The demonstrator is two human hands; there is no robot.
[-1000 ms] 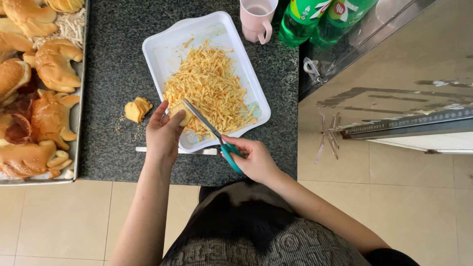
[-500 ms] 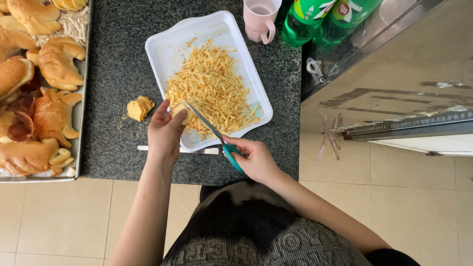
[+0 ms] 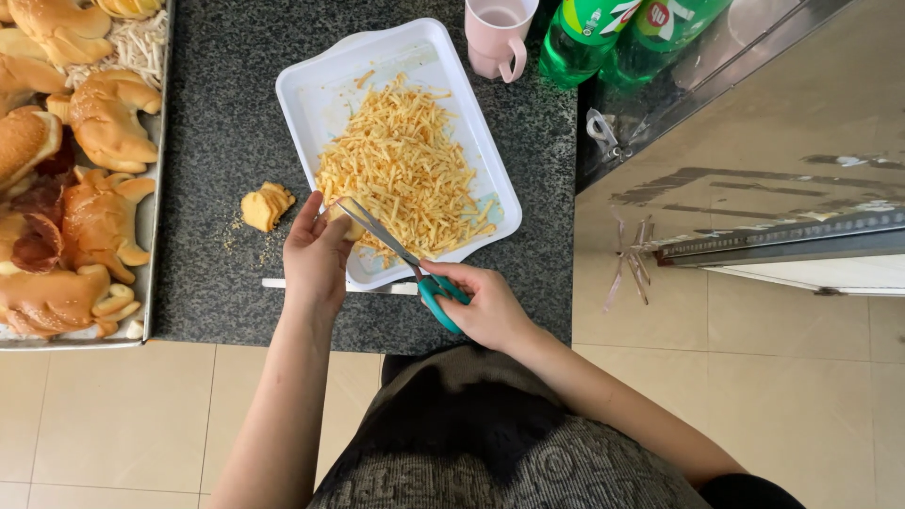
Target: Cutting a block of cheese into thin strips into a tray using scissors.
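Where scissors [image 3: 401, 254] cut, strip-filled white tray [image 3: 311, 104]

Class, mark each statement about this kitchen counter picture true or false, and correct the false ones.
1. The right hand holds teal-handled scissors. True.
2. The white tray holds whole bread rolls. False: it holds thin yellow-orange strips.
3. A pink mug stands beyond the tray. True.
4. The left hand rests on the green bottles. False: it is at the tray's near edge, by the scissor blades.
5. Baked pastries fill a metal tray on the left. True.
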